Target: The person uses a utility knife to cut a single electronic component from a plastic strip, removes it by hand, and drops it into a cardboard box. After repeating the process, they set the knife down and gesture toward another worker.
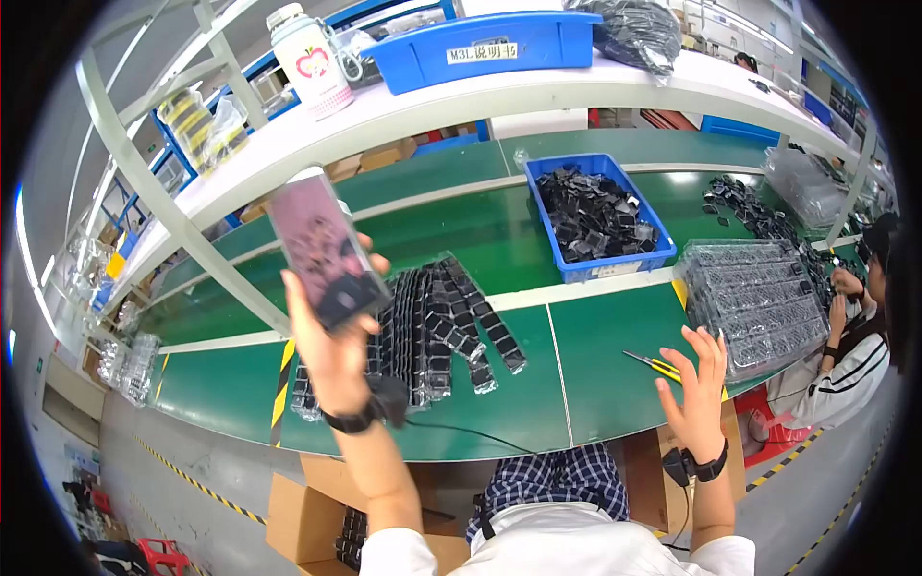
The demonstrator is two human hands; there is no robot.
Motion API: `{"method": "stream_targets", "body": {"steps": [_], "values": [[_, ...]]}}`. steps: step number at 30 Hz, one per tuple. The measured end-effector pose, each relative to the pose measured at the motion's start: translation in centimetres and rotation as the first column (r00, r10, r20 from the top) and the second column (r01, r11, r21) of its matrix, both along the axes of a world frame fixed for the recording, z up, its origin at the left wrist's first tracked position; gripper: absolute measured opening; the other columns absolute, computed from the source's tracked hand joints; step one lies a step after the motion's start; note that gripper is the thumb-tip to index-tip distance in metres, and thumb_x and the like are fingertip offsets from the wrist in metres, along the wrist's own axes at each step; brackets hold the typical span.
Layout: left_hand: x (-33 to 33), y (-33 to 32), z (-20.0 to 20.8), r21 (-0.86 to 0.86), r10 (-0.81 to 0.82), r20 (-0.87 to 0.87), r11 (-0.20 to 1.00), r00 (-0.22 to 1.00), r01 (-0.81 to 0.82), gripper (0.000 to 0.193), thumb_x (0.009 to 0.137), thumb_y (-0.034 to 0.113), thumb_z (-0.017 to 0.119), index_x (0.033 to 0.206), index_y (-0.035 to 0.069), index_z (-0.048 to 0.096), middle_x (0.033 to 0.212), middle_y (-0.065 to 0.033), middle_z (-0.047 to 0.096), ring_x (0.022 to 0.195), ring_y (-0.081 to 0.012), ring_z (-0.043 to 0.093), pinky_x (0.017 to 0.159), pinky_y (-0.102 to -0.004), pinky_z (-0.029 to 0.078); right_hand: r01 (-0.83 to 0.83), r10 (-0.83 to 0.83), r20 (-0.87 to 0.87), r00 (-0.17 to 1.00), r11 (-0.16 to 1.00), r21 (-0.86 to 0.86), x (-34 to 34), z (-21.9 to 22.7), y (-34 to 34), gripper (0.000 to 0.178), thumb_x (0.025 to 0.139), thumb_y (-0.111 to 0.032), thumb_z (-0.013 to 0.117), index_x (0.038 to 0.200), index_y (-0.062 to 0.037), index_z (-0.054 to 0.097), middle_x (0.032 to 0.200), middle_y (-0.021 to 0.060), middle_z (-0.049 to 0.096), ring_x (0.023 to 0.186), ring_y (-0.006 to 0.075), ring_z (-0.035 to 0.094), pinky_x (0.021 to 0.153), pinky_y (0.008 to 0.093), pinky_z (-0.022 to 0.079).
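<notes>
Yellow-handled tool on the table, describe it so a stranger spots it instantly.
On the green table, find the stack of clear plastic trays at the right. Just left of it, by the right hand, lies a slim, dark-tipped tool. Its bright yellow handle sets it apart from the clear trays.

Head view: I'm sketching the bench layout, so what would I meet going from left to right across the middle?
Phone in the left hand → black strips → blue bin of black pieces → stack of clear trays → seated co-worker.
</notes>
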State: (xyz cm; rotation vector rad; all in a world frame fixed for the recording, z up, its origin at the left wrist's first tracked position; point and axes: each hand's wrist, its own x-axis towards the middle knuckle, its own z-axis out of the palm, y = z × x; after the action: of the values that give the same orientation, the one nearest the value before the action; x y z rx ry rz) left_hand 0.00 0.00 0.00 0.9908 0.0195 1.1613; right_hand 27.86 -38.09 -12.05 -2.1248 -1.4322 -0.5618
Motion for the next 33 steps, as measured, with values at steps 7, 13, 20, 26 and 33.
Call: {"method": "stream_targets", "body": {"steps": [7, 13, 20, 26, 33], "values": [[-1.7, 14.5, 6.8, 0.183, 0.571, -0.312, 0.821, 0.76, -0.541, 0.05, 0.108, 0.047, 0.051, 0.12, 0.001, 0.066, 0.105, -0.0086, 0.075, 0.078, -0.0189, 0.074, 0.053, -0.0272, 0.062, 0.169, -0.188, -0.135, 0.973, 0.975, -0.141, 2.0, -4.4, -4.2, 0.036, 0.091, -0.016, 0.069, 0.126, -0.0093, 0.063, 0.149, 0.0153, 0.046, 0.146, 0.0415, 0.033, 0.124, 0.0601, 0.019], [0.5, 22.3, 11.1, 0.342, 0.686, -0.532, 0.711, 0.496, -0.615, 0.071, 0.105, 0.066, 0.036, 0.101, 0.002, 0.066, 0.069, -0.0088, 0.07, 0.049, -0.0112, 0.054, 0.041, -0.0238, 0.039, 0.19, -0.22, -0.18, 0.959, 0.967, -0.173, 4.0, -7.8, -4.0, 0.039, 0.089, -0.013, 0.071, 0.126, -0.0086, 0.063, 0.146, 0.016, 0.049, 0.141, 0.0413, 0.04, 0.119, 0.0546, 0.03], [-3.4, 25.9, 3.9, 0.355, 0.916, -0.29, 0.372, 0.277, -0.858, 0.067, 0.11, 0.057, 0.03, 0.121, -0.008, 0.045, 0.102, -0.0187, 0.06, 0.078, -0.0219, 0.058, 0.068, -0.033, 0.046, 0.182, -0.218, -0.25, 0.943, 0.97, -0.158, 7.8, -14.0, -2.4, 0.052, 0.09, -0.013, 0.07, 0.141, -0.01, 0.058, 0.144, 0.0149, 0.053, 0.135, 0.0368, 0.048, 0.113, 0.0485, 0.039], [8.9, 0.7, -15.6, 0.769, 0.672, -0.602, 0.634, 0.431, 0.086, 0.029, 0.092, 0.014, 0.07, 0.119, 0.003, 0.067, 0.122, -0.0162, 0.066, 0.111, -0.0309, 0.066, 0.099, -0.0395, 0.051, 0.272, -0.312, -0.167, 0.935, 0.936, -0.224, 7.5, -15.7, -2.6, 0.048, 0.092, -0.012, 0.067, 0.14, -0.0104, 0.059, 0.141, 0.0104, 0.057, 0.133, 0.0331, 0.05, 0.111, 0.0466, 0.04], [9.7, -7.7, -26.1, 0.675, 0.691, -0.685, 0.484, 0.229, 0.557, 0.074, 0.089, 0.037, 0.077, 0.151, 0.007, 0.05, 0.161, -0.0229, 0.039, 0.149, -0.0414, 0.037, 0.118, -0.0471, 0.04, 0.194, -0.219, -0.217, 0.951, 0.972, -0.134, 6.9, -15.6, -0.1, 0.033, 0.088, -0.008, 0.071, 0.121, -0.0088, 0.07, 0.117, 0.0101, 0.063, 0.113, 0.0318, 0.059, 0.096, 0.0434, 0.048]]}}
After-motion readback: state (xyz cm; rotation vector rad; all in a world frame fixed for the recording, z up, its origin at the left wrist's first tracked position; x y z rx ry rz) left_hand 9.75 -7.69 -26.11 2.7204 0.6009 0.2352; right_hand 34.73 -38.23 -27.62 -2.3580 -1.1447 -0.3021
